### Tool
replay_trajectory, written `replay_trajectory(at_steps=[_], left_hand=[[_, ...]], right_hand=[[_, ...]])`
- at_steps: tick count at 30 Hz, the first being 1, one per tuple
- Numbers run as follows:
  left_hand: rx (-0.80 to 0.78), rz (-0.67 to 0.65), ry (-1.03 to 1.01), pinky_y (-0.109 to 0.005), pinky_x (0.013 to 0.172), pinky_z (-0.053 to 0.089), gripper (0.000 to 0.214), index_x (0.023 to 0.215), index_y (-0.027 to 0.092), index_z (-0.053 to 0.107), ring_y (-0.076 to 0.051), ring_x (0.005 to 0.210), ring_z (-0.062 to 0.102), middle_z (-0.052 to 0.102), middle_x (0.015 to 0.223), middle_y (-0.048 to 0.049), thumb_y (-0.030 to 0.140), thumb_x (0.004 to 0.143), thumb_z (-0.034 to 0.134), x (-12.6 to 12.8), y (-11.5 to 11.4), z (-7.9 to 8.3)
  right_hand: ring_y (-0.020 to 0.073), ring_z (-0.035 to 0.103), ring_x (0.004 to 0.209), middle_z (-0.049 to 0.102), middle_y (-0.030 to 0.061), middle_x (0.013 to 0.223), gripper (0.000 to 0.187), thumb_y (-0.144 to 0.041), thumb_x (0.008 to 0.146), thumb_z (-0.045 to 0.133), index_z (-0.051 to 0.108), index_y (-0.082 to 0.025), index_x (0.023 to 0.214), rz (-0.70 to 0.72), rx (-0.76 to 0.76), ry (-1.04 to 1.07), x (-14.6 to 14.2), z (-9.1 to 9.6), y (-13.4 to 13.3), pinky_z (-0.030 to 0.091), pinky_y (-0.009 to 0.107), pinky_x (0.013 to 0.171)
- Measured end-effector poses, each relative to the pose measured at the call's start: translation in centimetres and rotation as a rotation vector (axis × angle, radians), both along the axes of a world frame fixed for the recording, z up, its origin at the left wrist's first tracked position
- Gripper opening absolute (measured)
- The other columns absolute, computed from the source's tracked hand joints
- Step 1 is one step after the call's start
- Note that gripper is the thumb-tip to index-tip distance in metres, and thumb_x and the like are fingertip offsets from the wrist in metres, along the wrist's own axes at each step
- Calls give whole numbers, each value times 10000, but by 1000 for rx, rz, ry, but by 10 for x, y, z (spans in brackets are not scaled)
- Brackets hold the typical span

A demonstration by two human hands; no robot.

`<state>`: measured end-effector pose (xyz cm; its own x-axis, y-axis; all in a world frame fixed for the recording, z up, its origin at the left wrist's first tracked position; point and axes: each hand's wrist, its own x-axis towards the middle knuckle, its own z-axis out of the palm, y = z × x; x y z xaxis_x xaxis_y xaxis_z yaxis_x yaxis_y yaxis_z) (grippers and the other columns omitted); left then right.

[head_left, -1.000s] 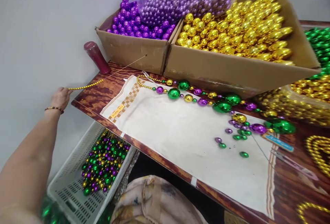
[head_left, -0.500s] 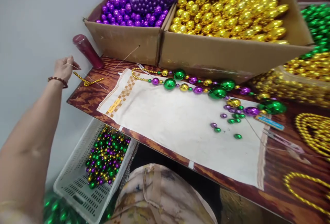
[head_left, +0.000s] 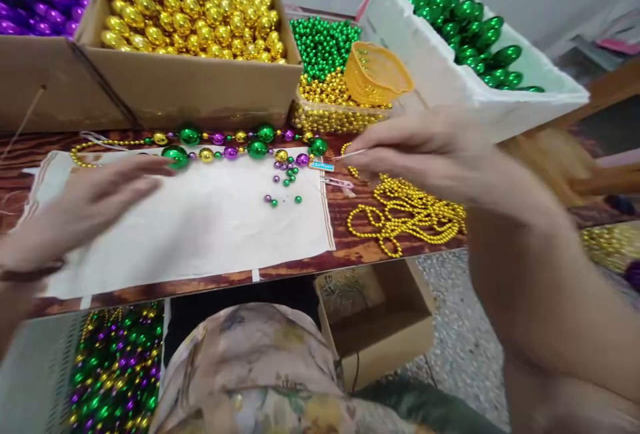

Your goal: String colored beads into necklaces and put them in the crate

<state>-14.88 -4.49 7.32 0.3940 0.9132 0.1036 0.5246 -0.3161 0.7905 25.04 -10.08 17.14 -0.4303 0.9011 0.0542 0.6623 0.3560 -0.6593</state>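
Note:
My right hand pinches a thin pale needle whose tip points left, above the table's right part. My left hand is blurred and lies low over the white cloth, fingers stretched toward a large green bead; whether it holds a thread I cannot tell. A strand of green, gold and purple beads runs along the cloth's far edge. A few small loose beads lie on the cloth near its right end.
A pile of gold bead strings lies right of the cloth. Behind stand boxes of gold beads and purple beads, a white box of green beads and a yellow basket. Below are a crate of mixed beads and a cardboard box.
The view swung right. My left hand came back from the table's left edge to over the cloth. My right hand has come into view pinching the needle.

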Motion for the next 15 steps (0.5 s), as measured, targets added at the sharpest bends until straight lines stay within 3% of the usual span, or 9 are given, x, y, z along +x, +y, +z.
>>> replay_trajectory(at_steps=[3, 5, 6, 8, 11, 13, 15], left_hand=[[-76, -273, -267, -355, 961, 532, 442, 1308, 246, 599, -217, 1129, 630, 682, 1176, -88, 500, 953, 537, 114, -24, -15], [-181, -288, -452, -296, 741, 564, 362, 1212, 217, 622, -156, 805, 656, 687, 926, -58, 467, 970, 524, 159, -34, -21], [-239, -249, -513, -251, 597, 520, 317, 1139, 206, 640, -117, 634, 587, 641, 790, -24, 452, 965, 540, 170, -37, -23], [-365, -153, -565, -206, 417, 339, 256, 985, 189, 665, -67, 448, 374, 473, 594, 38, 427, 945, 580, 173, -36, -29], [-497, -57, -543, -208, 385, 192, 243, 850, 175, 679, -56, 418, 219, 292, 511, 74, 404, 913, 624, 154, -28, -39], [-515, -6, -489, -209, 391, 188, 237, 837, 172, 693, -58, 425, 224, 294, 504, 71, 396, 898, 642, 139, -23, -47], [-516, 22, -439, -210, 395, 186, 235, 853, 174, 706, -61, 434, 241, 321, 510, 62, 399, 891, 652, 128, -21, -52]], right_hand=[[50, 495, 584, 568, -42, 631, 229, -270, 966, 586, 709, -126, 838, 160, -11, 132, -34, -30, 16, 376, 203, 544], [62, 509, 623, 584, -30, 666, 225, -253, 968, 566, 708, -121, 853, 168, 15, 213, -47, -51, 23, 385, 204, 585], [69, 515, 643, 594, -23, 683, 230, -255, 969, 557, 706, -120, 857, 160, 16, 253, -48, -60, 26, 390, 207, 603], [83, 529, 674, 614, -12, 710, 242, -285, 966, 552, 700, -123, 863, 151, -32, 318, -41, -77, 32, 403, 215, 630], [103, 568, 734, 675, 18, 827, 283, -371, 967, 546, 707, -138, 964, 81, -115, 268, -7, -101, 43, 427, 226, 670], [118, 582, 761, 695, 37, 886, 322, -401, 985, 510, 708, -148, 1003, -74, -124, 19, 24, -120, 51, 423, 234, 685], [140, 592, 754, 699, 60, 854, 325, -361, 998, 476, 714, -145, 952, -238, -175, -431, 55, -144, 56, 405, 246, 676]])
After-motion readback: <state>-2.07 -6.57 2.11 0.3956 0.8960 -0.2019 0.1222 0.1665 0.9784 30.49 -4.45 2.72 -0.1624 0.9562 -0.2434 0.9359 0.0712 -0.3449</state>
